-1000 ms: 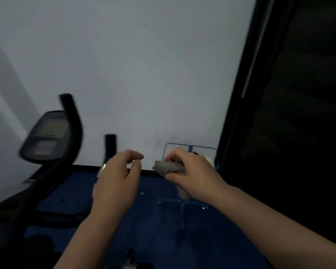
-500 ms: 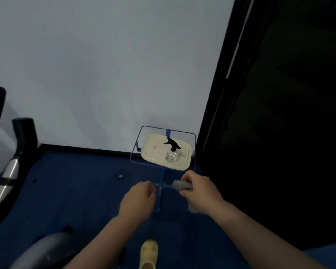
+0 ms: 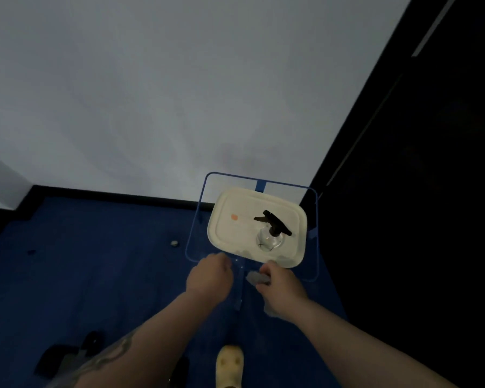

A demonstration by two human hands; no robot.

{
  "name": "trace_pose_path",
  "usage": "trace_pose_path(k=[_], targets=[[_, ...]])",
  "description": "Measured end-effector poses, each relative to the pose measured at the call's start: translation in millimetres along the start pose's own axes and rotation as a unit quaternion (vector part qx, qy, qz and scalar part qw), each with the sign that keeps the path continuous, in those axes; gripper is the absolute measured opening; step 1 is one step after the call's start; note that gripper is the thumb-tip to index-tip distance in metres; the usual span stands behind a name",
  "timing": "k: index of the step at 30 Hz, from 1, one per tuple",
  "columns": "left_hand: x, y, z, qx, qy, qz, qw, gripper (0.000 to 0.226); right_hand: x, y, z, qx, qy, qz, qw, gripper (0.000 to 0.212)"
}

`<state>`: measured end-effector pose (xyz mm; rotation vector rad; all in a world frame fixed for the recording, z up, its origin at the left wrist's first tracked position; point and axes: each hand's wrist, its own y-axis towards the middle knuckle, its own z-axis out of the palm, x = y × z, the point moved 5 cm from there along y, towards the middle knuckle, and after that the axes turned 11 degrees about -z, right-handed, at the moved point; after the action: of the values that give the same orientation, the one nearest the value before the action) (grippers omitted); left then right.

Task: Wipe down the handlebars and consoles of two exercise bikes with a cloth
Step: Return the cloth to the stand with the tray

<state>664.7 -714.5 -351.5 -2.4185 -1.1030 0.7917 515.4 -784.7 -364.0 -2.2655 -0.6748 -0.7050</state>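
My right hand (image 3: 281,287) is closed on a crumpled grey cloth (image 3: 257,278), which sticks out to the left of the fingers and hangs a little below the wrist. My left hand (image 3: 210,276) is beside it, fingers curled in with nothing seen in them. Both hands hover just in front of a cream tray (image 3: 230,217) that carries a clear spray bottle (image 3: 270,233) with a black trigger head. The tray rests on a stand with a blue wire frame (image 3: 196,217). No handlebar or console is in view.
Blue floor (image 3: 95,261) runs to a white wall with black skirting. A dark panel (image 3: 417,191) fills the right side. A black bike foot (image 3: 65,357) lies at the bottom left, a yellow shoe (image 3: 230,365) at the bottom centre, a small round object (image 3: 174,243) on the floor.
The view swung right and down: the bike's console and handlebars left the frame and the tray stand came close. Both hands moved toward the tray, the cloth staying in my right hand.
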Motion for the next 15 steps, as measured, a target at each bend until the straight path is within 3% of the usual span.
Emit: trace_pose_path(k=[7, 11, 15], targets=[[2.3, 95.1, -15.2, -0.033, -0.01, 0.006, 0.999, 0.032, 20.2, 131.9, 15.2, -0.039, 0.001, -0.075, 0.996, 0.024], [16.8, 124.3, -7.9, -0.033, -0.007, 0.004, 0.999, 0.033, 15.9, 183.3, 28.8, -0.094, -0.043, -0.072, 0.992, 0.037], [28.8, 133.0, 8.3, -0.022, -0.003, 0.002, 1.0, 0.032, -1.0, 202.8, 57.6, 0.006, -0.177, -0.046, 0.983, 0.065]])
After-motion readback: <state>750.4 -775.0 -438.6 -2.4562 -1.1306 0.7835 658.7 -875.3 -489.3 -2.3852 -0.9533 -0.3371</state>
